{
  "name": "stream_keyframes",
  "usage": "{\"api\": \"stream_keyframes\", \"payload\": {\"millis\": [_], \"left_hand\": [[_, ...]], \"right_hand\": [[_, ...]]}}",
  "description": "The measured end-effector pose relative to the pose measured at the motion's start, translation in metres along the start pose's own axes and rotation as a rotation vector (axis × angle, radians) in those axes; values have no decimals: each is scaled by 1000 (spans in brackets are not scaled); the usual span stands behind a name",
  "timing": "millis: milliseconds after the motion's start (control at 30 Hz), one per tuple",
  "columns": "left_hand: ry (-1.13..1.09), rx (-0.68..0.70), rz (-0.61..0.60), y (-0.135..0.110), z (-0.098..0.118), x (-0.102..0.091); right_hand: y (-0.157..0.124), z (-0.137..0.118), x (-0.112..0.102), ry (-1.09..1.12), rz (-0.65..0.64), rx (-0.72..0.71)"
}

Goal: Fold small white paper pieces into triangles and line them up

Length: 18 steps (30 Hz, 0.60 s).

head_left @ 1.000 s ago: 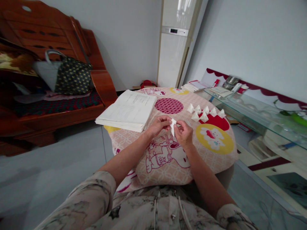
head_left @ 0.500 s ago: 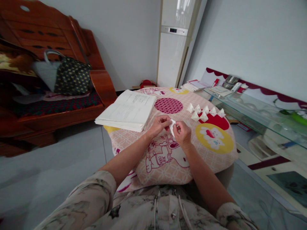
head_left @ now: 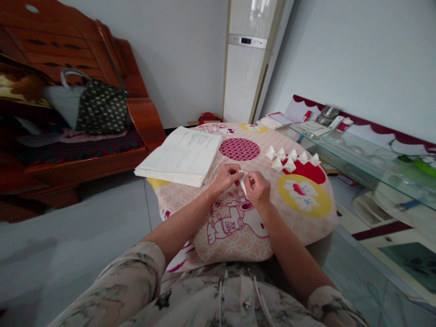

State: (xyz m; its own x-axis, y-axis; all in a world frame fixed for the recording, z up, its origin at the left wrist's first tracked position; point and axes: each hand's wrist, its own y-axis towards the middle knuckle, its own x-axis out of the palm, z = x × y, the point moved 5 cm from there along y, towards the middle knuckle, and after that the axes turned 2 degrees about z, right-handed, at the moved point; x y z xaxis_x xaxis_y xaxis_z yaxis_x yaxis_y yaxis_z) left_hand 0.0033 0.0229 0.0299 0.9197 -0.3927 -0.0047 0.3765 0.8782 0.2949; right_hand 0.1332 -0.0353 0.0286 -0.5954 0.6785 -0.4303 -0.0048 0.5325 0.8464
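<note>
Between my two hands is a small piece of folded white paper (head_left: 243,182), held just above the cloth-covered round table (head_left: 235,250). My left hand (head_left: 227,178) pinches its upper left side with thumb and forefinger. On the other side, my right hand (head_left: 259,188) grips the paper's right edge, fingers curled in. Part of the paper is hidden behind the fingers. Several small pointed folded paper pieces (head_left: 289,164) stand grouped on the table, beyond my right hand. Left of my hands lies a stack of printed paper sheets (head_left: 182,154).
A glass-topped stand (head_left: 368,159) with a metal container and other small items is at the right. On the left, a wooden bench (head_left: 146,120) carries a dark patterned bag (head_left: 102,106). A tall white cabinet-like unit (head_left: 243,77) stands in the far corner.
The folded paper has turned slightly between my fingers and now looks narrower, with its top edge bent over. Both hands stay nearly in place.
</note>
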Motion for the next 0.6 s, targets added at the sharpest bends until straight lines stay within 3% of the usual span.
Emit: {"api": "stream_keyframes", "payload": {"millis": [233,400,600], "left_hand": [[37,-3,2,1,-2,-2],[23,33,-68,-1,3,1],[196,141,-53,-1,11,3]], "right_hand": [[-1,0,1,-4,-16,12],[2,1,-2,24,-4,55],[8,2,-14,230,-36,145]]}}
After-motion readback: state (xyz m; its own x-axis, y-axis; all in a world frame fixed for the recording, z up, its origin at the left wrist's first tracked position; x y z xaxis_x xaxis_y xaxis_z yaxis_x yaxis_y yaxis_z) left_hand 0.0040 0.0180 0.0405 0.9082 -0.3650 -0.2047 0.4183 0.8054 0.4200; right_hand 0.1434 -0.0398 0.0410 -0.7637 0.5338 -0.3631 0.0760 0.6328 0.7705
